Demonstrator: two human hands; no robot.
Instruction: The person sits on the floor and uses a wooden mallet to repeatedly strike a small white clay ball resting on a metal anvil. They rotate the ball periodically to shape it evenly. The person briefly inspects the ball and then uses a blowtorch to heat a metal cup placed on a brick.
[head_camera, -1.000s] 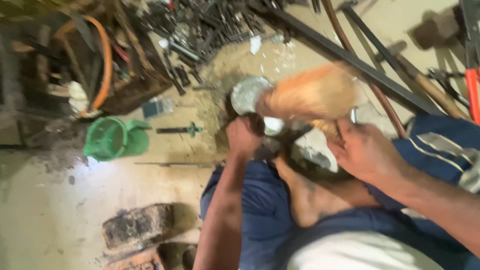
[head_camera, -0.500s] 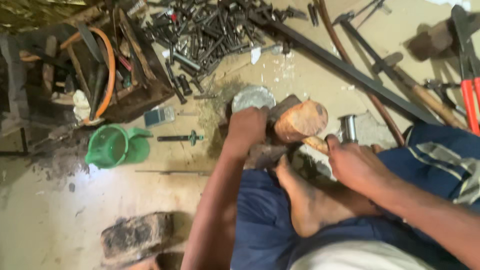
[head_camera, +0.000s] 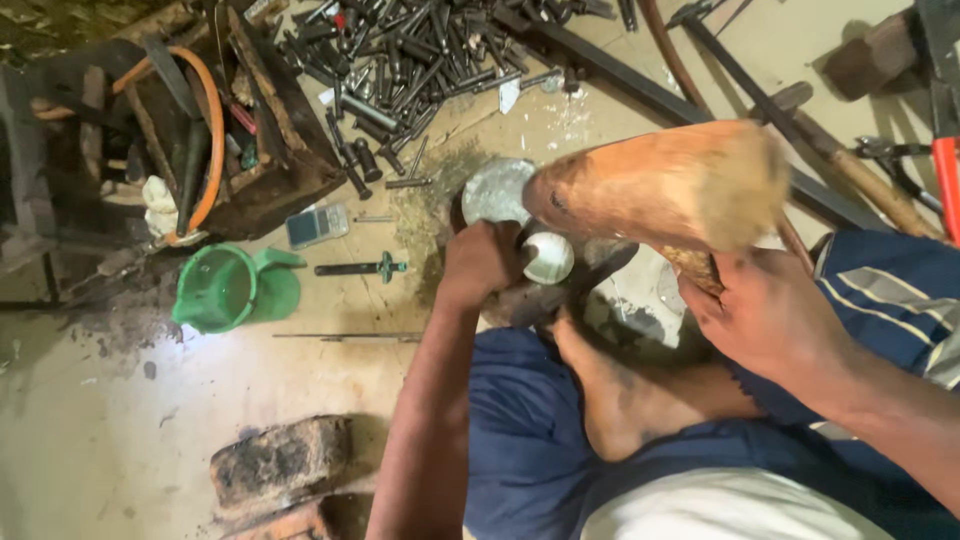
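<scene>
Landmark: small round metal piece (head_camera: 548, 258), pale, sitting on a dark block on the floor, just ahead of the bare foot (head_camera: 615, 400).

Left hand (head_camera: 482, 262): fingers curled together, pressed against the left edge of the round metal piece, pinning it. It is the nearer hand, in contact.

Right hand (head_camera: 765, 315): fist clamped on the handle of a wooden mallet (head_camera: 660, 185). The hand sits to the right of the piece and a little nearer the body.

Mallet: head raised, clear of the piece. Long axis runs roughly left-right, narrow end pointing left. That end hangs just above and beyond the piece, right of a flat grey metal disc (head_camera: 497, 190). Mallet looks slightly blurred.

So the piece lies left of the right hand, below the mallet head. Left-hand knuckles sit just beside the piece, so there is little margin on that side.

Surface: pale concrete floor (head_camera: 120, 440), dusty, with scattered filings near the piece.

Room around the piece:
- beyond it: heap of dark bolts and rods (head_camera: 420, 60)
- beyond and right: long steel bar (head_camera: 640, 85) lying diagonally
- far left: green plastic jug (head_camera: 225, 288), wooden crate with orange hose (head_camera: 200, 130)
- left, near: small dark tool with green tip (head_camera: 360, 268)
- left and nearer the body: brick (head_camera: 280, 462)
</scene>
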